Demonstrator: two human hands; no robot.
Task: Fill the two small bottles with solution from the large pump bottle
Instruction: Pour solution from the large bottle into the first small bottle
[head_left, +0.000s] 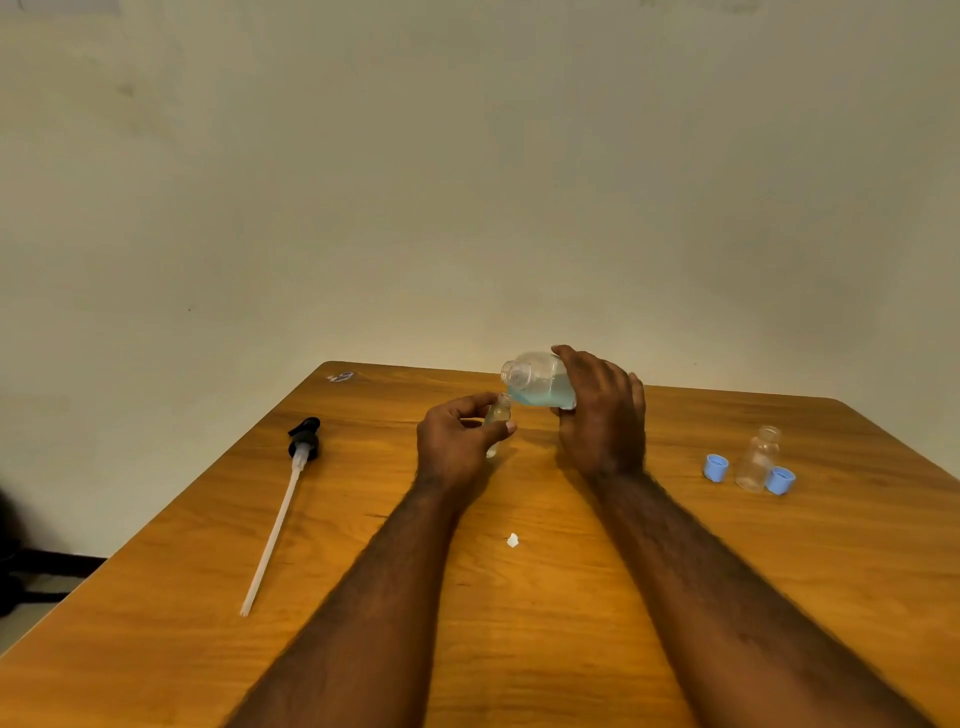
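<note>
Two small bottles need filling, and the pour into the first is the step in hand. The left grip (457, 441) pinches the first small bottle (500, 415) between thumb and fingertips, roughly midway across the bench (519, 623) and toward its far edge. Whether the bottle's base rests on the wood I cannot tell.

The right grip (602, 415) is wrapped round the large bottle (540, 382), which is tipped almost level. Its open neck points left, just above and beside the small bottle's mouth. Blue solution pools along its lower side, short of the neck.

To do this well, I judge the neck's lip should come directly over the small mouth before any further tipping. The tilt should then be slow, so that a thin stream runs rather than a gulp. A wide neck over a narrow mouth makes a spill likely. The small bottle should be kept upright and steady. How much it holds I cannot tell.

The second small bottle (758, 460) stands toward the right edge, apparently empty, between two blue caps (716, 467). The pump (304, 441) lies near the left edge.
</note>
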